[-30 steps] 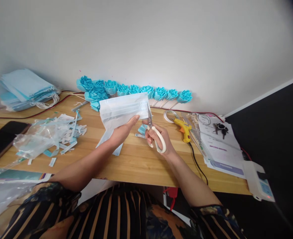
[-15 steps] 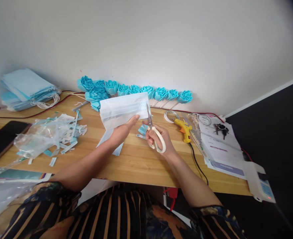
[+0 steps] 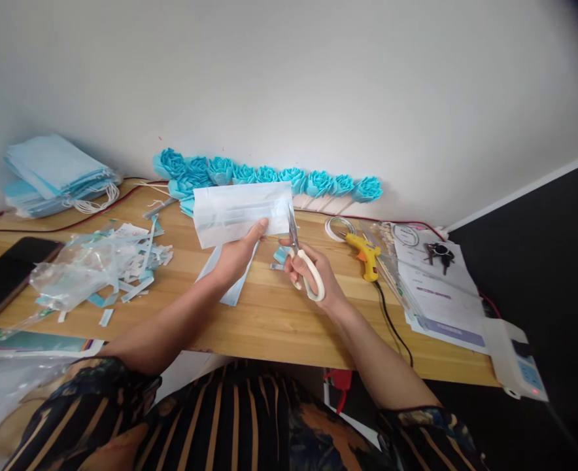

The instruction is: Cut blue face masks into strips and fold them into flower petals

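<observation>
- The table [image 3: 279, 333] is wood.
- The mask [image 3: 235, 210] is up over it, long side running left to right.
- The left hand [image 3: 240, 254] pinches near its low edge, thumb on top, other fingers hidden.
- The right hand [image 3: 327, 273], nearer its right end, curls its fingers round the scissors [image 3: 305, 256].
- The blades [image 3: 293, 233] point up along that end.

Striped garment [image 3: 230, 425]: black ground, narrow tan vertical stripes. Front floral panel [image 3: 313, 428]: dark blue and orange-brown. Left sleeve [image 3: 80, 412] and right sleeve [image 3: 429, 439]: elbow-length, striped, with dark floral cuffs [image 3: 416, 417]. Left hand [image 3: 242, 252] and right hand [image 3: 327, 269]: bare.
</observation>
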`<action>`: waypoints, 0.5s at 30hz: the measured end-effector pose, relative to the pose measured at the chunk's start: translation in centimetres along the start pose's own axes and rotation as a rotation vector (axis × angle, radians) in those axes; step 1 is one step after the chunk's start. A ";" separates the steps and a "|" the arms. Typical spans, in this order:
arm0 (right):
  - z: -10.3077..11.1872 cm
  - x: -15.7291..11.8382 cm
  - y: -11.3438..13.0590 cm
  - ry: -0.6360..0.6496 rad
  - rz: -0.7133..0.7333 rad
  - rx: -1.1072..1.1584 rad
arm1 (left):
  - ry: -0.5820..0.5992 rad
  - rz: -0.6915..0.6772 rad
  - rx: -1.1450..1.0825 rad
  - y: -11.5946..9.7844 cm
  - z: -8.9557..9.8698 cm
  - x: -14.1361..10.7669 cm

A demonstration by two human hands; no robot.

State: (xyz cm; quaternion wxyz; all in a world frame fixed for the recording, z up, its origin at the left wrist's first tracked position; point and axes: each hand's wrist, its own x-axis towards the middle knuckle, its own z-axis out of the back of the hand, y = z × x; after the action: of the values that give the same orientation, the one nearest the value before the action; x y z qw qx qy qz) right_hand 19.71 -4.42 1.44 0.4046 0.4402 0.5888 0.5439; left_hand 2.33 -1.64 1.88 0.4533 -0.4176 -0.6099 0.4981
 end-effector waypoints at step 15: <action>0.2 0.0 0.4 0.060 -0.016 -0.015 | -0.020 -0.063 -0.036 2.3 0.2 0.7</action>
State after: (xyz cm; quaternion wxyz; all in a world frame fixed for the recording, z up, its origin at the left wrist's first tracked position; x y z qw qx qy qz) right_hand 19.94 -4.36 1.80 0.3944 0.4160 0.5998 0.5582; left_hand 2.10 -0.69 -0.30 0.4550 -0.4012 -0.6360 0.4769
